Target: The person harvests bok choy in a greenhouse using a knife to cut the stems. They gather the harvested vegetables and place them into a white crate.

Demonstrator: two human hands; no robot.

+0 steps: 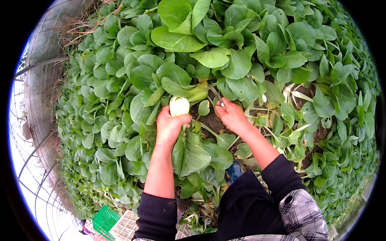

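My left hand point(173, 122) grips a cut bok choy point(179, 106) by its stalks. Its pale base points up, and its green leaves point(193, 153) hang below my wrist. My right hand point(231, 116) is closed on what looks like a small knife point(215, 91), mostly hidden by my fingers and the foliage. A silvery band shows at the fingers. Just beyond both hands, another bok choy point(197, 94) leans left with its thick light-green stalks near the blade. Bare soil point(214, 122) and a few loose leaves lie between my hands.
Dense bok choy plants point(111, 78) surround me. Trimmed stalks and yellowing leaves point(271, 116) litter the soil at right. A green plastic crate point(105, 220) and a pale crate point(125, 224) stand at lower left. Plastic sheeting point(42, 81) on a metal frame borders the left side.
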